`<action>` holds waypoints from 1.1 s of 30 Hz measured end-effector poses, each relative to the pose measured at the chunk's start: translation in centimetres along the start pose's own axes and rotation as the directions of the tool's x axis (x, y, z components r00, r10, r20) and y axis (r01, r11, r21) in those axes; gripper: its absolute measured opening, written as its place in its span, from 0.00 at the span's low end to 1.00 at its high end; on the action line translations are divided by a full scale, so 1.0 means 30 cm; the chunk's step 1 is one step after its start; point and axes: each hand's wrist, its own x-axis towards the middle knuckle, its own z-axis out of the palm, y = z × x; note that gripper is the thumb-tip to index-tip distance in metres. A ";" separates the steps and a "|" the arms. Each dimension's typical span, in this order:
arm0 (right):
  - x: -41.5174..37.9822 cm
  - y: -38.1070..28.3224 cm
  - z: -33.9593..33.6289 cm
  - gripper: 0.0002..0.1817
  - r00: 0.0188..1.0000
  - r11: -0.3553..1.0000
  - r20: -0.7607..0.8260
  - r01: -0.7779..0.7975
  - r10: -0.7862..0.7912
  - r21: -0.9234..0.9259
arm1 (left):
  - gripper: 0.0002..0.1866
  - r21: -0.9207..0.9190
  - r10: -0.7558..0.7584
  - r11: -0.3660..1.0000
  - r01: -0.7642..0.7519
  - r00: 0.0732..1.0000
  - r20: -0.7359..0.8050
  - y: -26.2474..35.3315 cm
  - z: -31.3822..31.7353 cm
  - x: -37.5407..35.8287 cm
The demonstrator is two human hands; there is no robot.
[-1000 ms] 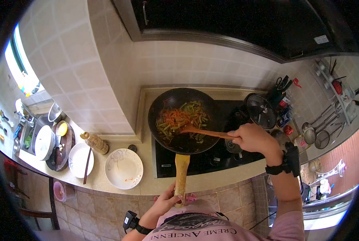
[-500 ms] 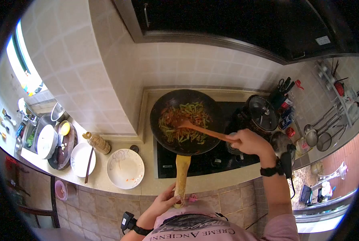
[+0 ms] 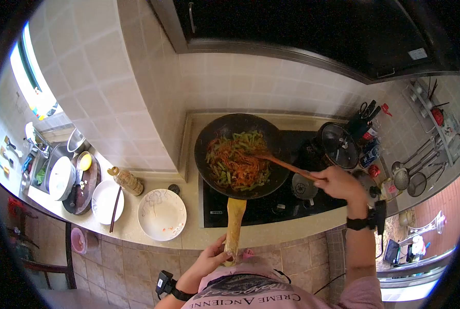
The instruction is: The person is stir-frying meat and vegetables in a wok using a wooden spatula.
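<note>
A black wok (image 3: 271, 131) sits on the dark glass stove, holding chopped green vegetable pieces and orange carrot shreds (image 3: 242, 164). My left hand (image 3: 213, 257) is closed around the end of the wok's yellowish handle (image 3: 234, 221), close to my body. In my right hand (image 3: 339, 184) is the handle of a wooden spatula (image 3: 291, 166); its blade lies among the food, partly covered by it. To the left of the wok handle, a white plate (image 3: 160, 219) with a few orange scraps rests on the counter.
Left along the counter stand a bottle (image 3: 126, 181), a white plate with chopsticks (image 3: 106, 201), and a cutting board with a cleaver (image 3: 80, 193). A lidded pot (image 3: 338, 146) occupies the stove's right side. Ladles and strainers (image 3: 418, 170) hang at the far right.
My right hand has moved right and the spatula blade with it, toward the wok's right side. The food is turned over, with more orange shreds on top. My left hand keeps its hold.
</note>
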 end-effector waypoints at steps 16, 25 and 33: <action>0.041 0.023 0.223 0.32 0.997 0.994 -0.058 -0.042 0.048 0.098 | 0.17 0.244 0.280 0.957 -0.158 0.724 -0.630 -0.090 -0.390 -0.182; 0.041 -0.043 0.336 0.30 0.947 0.976 -0.255 -0.160 0.194 0.149 | 0.12 0.625 0.659 0.708 0.330 0.011 -0.752 -0.058 -0.897 -0.435; -0.005 -0.135 0.281 0.16 0.793 0.978 -0.581 -0.086 0.182 0.190 | 0.13 0.360 0.375 0.902 0.238 -0.021 -0.927 -0.174 -1.139 -0.438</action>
